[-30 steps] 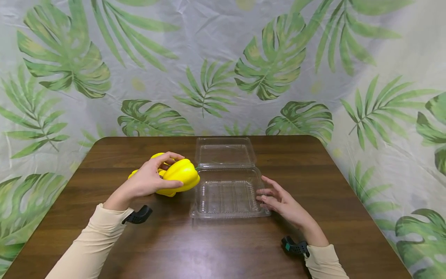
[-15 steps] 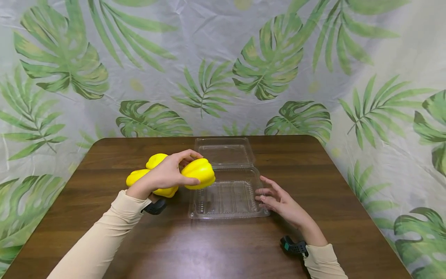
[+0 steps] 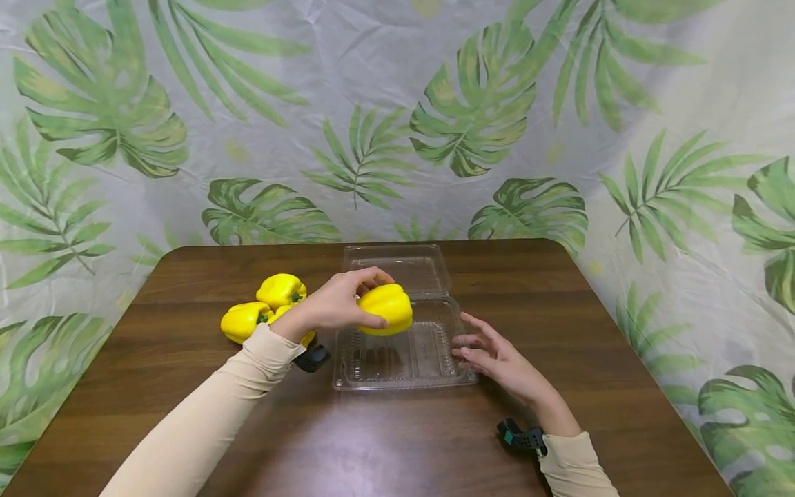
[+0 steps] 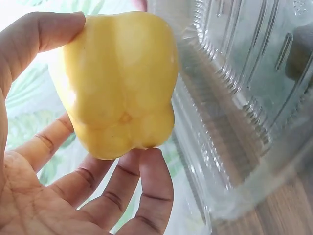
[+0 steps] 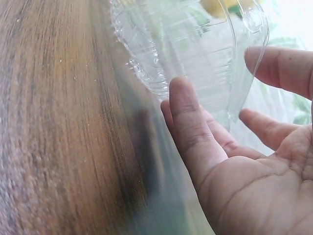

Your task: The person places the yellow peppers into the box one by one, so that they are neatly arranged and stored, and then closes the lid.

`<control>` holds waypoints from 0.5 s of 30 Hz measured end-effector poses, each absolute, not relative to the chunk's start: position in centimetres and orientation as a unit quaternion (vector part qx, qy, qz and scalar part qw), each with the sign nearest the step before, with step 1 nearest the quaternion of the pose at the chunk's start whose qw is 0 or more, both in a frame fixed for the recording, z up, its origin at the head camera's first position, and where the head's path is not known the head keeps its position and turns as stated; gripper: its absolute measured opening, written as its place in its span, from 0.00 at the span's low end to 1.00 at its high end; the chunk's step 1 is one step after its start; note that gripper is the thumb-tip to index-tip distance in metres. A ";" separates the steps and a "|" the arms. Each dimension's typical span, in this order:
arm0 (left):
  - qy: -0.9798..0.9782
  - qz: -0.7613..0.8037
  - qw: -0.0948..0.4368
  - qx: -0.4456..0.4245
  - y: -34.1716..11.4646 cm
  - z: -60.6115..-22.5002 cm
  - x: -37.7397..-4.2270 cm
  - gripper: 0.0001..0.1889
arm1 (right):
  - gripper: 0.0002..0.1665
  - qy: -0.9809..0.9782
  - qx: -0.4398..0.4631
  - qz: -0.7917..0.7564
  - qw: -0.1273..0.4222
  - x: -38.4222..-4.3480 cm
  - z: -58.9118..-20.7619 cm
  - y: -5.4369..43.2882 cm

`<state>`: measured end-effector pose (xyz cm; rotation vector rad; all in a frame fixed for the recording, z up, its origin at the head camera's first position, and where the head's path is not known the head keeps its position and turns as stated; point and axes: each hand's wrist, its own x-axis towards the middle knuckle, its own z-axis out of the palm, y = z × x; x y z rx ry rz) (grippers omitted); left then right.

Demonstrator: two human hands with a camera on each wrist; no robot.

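My left hand (image 3: 335, 301) grips a yellow bell pepper (image 3: 388, 309), thumb on one side and fingers on the other. Seen in the head view, the pepper overlaps the back left part of a clear plastic clamshell container (image 3: 404, 382). The left wrist view shows the pepper's bumpy blossom end (image 4: 124, 117) facing the camera, with the container's wall alongside. The container's hinged lid (image 3: 397, 268) lies folded back, away from me. At the container's right side is my right hand (image 3: 506, 362), its fingers relaxed and its fingertips (image 5: 181, 88) right at the clear wall.
Several more yellow bell peppers sit left of the container: one at the back (image 3: 281, 288), one at the left (image 3: 242, 322), another partly hidden behind my left wrist. The brown wooden table (image 3: 385, 442) ends at a leaf-patterned cloth backdrop (image 3: 373, 83).
My left hand has carried the pepper rightward, from beside the other peppers to over the container. My right hand has stayed at the container's side.
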<state>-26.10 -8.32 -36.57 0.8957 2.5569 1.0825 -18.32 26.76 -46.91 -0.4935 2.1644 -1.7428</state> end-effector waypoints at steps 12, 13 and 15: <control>0.875 0.315 0.104 0.352 -3.8 -37.6 -27.0 0.34 | 0.42 0.755 -0.160 -0.614 0.166 -18.5 -46.9 26.7; 0.876 0.311 0.106 0.354 -3.6 -37.7 -27.0 0.34 | 0.42 0.755 -0.159 -0.614 0.166 -18.5 -46.9 26.7; 0.876 0.306 0.109 0.356 -3.1 -37.8 -27.0 0.34 | 0.43 0.755 -0.158 -0.614 0.167 -18.5 -46.9 26.7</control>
